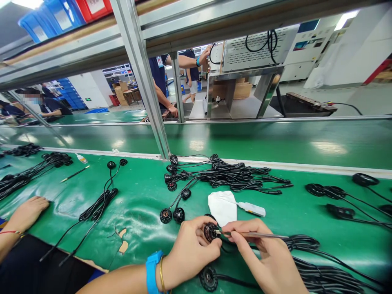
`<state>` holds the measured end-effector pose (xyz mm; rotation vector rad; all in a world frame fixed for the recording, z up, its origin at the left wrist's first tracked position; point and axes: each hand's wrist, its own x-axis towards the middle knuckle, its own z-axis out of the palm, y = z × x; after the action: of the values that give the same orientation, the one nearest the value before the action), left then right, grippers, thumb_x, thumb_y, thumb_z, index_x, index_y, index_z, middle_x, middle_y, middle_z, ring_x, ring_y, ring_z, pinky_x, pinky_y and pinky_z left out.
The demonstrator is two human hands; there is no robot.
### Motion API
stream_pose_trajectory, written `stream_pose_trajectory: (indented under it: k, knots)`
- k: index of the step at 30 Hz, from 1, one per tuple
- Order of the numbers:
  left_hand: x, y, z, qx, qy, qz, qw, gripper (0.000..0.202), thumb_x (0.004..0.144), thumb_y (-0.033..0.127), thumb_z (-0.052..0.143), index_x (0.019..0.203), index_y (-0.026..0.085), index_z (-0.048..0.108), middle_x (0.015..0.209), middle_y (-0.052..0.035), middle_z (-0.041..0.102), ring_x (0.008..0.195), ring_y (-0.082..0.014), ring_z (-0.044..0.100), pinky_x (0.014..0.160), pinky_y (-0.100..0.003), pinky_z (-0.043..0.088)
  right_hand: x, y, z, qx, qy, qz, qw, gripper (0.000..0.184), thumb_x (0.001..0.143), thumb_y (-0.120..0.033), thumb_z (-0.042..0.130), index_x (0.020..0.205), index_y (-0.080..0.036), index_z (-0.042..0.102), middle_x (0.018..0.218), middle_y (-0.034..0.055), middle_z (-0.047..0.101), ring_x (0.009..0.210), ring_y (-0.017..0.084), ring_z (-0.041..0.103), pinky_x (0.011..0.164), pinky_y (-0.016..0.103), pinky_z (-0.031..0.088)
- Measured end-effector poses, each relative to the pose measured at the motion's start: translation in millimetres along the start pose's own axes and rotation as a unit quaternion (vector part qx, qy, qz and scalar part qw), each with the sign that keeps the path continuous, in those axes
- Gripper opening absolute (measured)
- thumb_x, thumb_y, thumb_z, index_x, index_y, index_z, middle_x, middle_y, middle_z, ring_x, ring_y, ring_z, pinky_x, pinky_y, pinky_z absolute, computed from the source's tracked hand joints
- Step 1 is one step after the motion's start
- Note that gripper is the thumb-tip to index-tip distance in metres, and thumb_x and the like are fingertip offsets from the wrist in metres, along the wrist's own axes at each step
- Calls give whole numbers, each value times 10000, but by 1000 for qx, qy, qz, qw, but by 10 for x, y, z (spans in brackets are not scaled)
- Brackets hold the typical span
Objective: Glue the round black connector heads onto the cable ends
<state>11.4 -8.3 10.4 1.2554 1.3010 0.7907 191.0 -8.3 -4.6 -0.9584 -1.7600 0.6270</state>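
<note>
Between its thumb and fingers, my left hand (191,247) holds a small round black cable head (210,231) with a coppery inside. Pinched in my right hand (260,249) is a slim brush (263,235), its pale tip at the open face of that head. Just beyond my hands lies a folded white cloth (222,206), with a small white dropper bottle (251,209) resting partly against it. Another black round head (208,278) with a cable lies below my left hand. Other round heads (165,215) sit to the left of the cloth.
A bundle of black cables (232,173) lies at the back of the green bench (137,196), and more coiled cables (324,273) are at the right. A co-worker's hand (29,212) rests at the left. A metal post (147,81) rises from the bench.
</note>
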Motion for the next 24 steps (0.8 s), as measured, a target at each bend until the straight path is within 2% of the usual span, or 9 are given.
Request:
stream_pose_trajectory:
  k: [5, 13, 16, 20, 22, 24]
  knots:
    - [-17, -15, 3, 10, -5, -3, 1000, 315, 717, 167, 672, 1026, 105, 675, 778, -45, 701, 657, -139, 612, 605, -223, 477, 53, -49, -49, -15, -19, -56, 998, 109, 938, -142, 536, 926, -250, 541, 886, -7, 704, 868, 104, 722, 796, 154, 576]
    - [0, 27, 13, -32, -19, -22, 999, 305, 715, 165, 678, 1011, 96, 654, 758, -50, 702, 619, -142, 626, 589, -232, 507, -45, -32, 1, -85, 37, -123, 988, 139, 912, -92, 552, 997, -201, 541, 929, 42, 716, 867, 118, 725, 830, 176, 574]
    - [-16, -10, 16, -4, -1, 22, 1000, 295, 733, 156, 673, 1025, 122, 670, 780, -40, 702, 659, -149, 645, 620, -227, 539, -89, -35, 32, -114, 54, -152, 980, 147, 898, -81, 577, 991, -188, 539, 901, 47, 726, 818, 117, 727, 786, 174, 582]
    - [-71, -48, 46, 39, 6, 100, 994, 298, 732, 125, 672, 1027, 159, 687, 836, -29, 696, 671, -143, 653, 642, -217, 568, -101, -67, 63, -104, 63, -130, 984, 118, 915, -91, 557, 957, -196, 523, 829, 23, 708, 723, 93, 712, 680, 143, 574]
    - [-88, -51, 63, 41, -3, 104, 994, 304, 723, 117, 673, 1024, 161, 687, 831, -26, 693, 662, -141, 650, 639, -216, 567, -100, -77, 70, -96, 67, -120, 986, 118, 921, -88, 544, 948, -199, 516, 800, 9, 691, 685, 82, 702, 634, 131, 562]
    - [-87, -48, 73, 29, -15, 77, 996, 299, 717, 119, 676, 1014, 151, 684, 797, -21, 685, 660, -141, 642, 629, -211, 552, -101, -81, 73, -104, 70, -130, 984, 120, 916, -87, 552, 947, -198, 523, 785, 1, 685, 665, 81, 698, 628, 133, 559]
